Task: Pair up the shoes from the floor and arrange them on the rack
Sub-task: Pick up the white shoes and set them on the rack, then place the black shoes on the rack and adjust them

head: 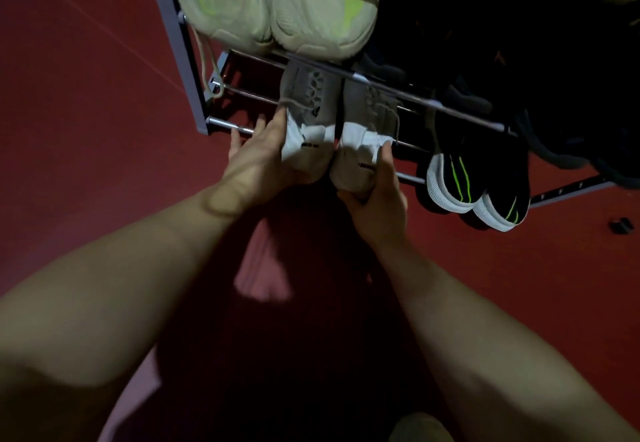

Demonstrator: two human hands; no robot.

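While I am looking down, my left hand (263,161) is holding the heel of the left grey shoe (304,102). The palm is cupping the white back of that shoe, and the fingers (259,126) are lying quite straight along its outer side. My right hand (377,195) is gripping the heel of the right grey shoe (370,112), with its fingers curling up over the white back. Both grey shoes are sitting side by side on the lower shelf of the rack (173,43). Their toes are pointing away from me and their heels are nearly touching.

Just beside them on the same shelf, to the right, a pair of black shoes (478,178) with green stripes and white soles is resting. On the shelf above, a pair of pale green shoes (277,1) is lying with toes toward me, and one lace (204,60) is hanging down the left side. More dark shoes (485,43) are sitting further right, but it is too dark to make them out well. The rack is standing on a red floor (86,129). A small dark thing (621,225) is lying on the floor at the far right.
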